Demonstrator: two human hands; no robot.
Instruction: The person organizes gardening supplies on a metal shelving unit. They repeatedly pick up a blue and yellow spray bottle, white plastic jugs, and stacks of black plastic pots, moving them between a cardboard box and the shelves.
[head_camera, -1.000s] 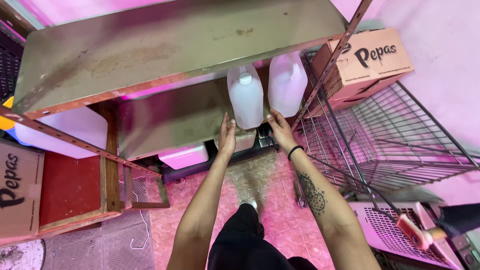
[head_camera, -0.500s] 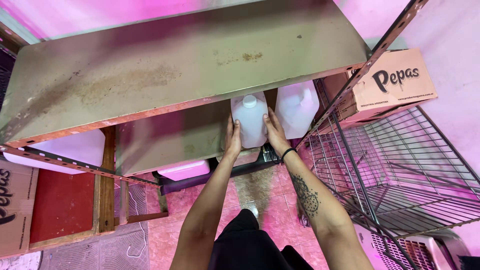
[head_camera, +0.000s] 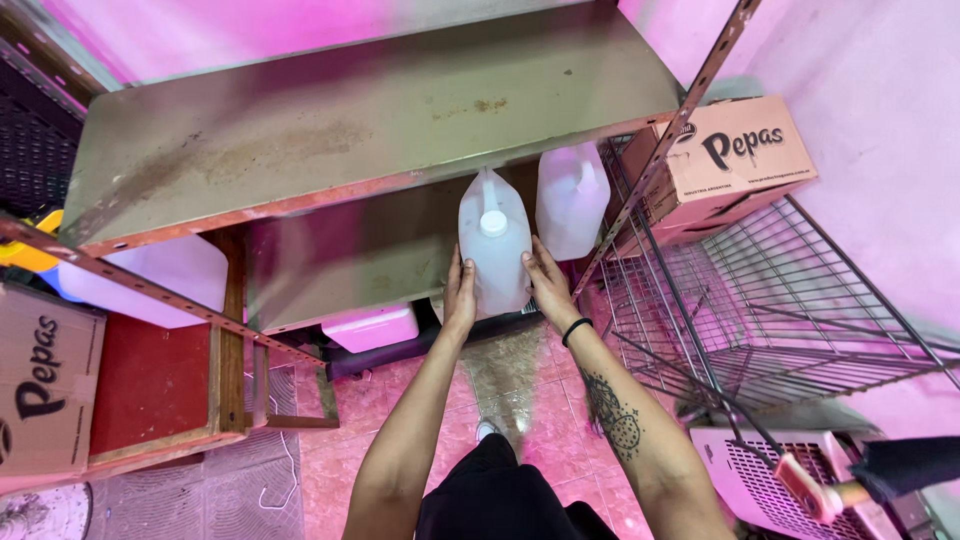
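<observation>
A translucent white plastic jug (head_camera: 493, 247) with a white cap is held between both my hands in front of the metal shelving. My left hand (head_camera: 460, 294) presses its left side and my right hand (head_camera: 546, 283), with a black band on the wrist, presses its right side. The jug's top reaches the front edge of the upper metal shelf (head_camera: 370, 130). A second, similar jug (head_camera: 571, 200) stands just behind and to the right on the lower shelf (head_camera: 350, 260).
A cardboard box (head_camera: 733, 165) rests on a wire rack (head_camera: 780, 300) at right. At left are a white container (head_camera: 160, 280), another cardboard box (head_camera: 45, 380) and a red wooden stand (head_camera: 150, 385). Below lies a pink tiled floor (head_camera: 520, 380) and a perforated plastic crate (head_camera: 760, 480).
Both hands have lifted the jug up and forward from the lower shelf, away from the second jug, so its top now stands at the upper shelf's front edge.
</observation>
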